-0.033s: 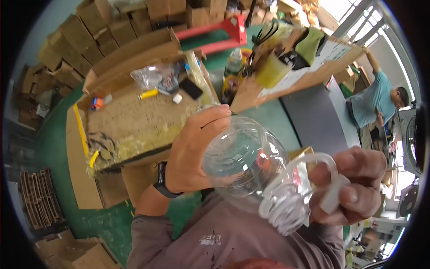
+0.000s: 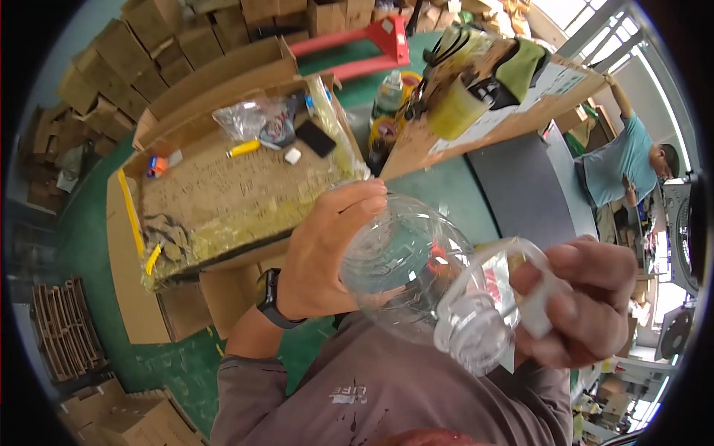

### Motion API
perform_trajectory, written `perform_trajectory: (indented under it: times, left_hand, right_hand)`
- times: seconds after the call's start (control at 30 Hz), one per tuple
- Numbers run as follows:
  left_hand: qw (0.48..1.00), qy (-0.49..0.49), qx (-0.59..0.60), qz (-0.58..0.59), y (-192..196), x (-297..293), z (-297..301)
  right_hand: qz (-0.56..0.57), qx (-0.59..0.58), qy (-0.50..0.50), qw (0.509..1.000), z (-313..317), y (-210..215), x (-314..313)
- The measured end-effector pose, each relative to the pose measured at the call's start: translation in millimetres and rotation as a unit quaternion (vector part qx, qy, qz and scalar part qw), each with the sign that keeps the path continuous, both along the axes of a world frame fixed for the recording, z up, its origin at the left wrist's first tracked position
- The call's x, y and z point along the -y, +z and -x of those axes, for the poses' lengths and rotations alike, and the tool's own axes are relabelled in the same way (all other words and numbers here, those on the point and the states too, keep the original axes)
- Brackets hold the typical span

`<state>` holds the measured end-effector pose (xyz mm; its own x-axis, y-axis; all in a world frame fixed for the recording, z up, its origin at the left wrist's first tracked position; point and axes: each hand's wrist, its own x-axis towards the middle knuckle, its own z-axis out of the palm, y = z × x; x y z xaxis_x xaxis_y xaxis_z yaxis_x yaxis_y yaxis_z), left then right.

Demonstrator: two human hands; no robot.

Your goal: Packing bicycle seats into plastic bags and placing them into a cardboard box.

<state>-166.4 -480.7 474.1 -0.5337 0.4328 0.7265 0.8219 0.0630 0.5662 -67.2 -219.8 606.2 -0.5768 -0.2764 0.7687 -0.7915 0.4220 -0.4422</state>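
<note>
We count one clear plastic jug (image 2: 416,275); two hands on it; one wristwatch (image 2: 271,297); one red pallet jack (image 2: 372,41); one co-worker (image 2: 625,160).

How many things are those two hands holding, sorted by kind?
Clear plastic jugs: 1, steadied by the left hand
White plastic handles: 1, pinched in the right hand
Total: 2

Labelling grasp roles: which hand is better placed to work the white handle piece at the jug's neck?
Right, probably. The right hand already pinches the white plastic handle beside the neck of the clear jug. The left hand wraps the jug's body, steadying it.
</note>
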Motion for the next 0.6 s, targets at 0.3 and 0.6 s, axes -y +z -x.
perform_trajectory:
  times: [0.3,0.6]
  left_hand:
    - [0.956,-0.08,0.269,0.082,-109,3,11]
    - [0.864,-0.384,0.307,0.104,-135,-8,84]
  right_hand:
    - [-0.096,0.18,0.021,0.979,65,-76,-3]
    - [0.024,0.343,0.21,0.915,103,-94,-15]
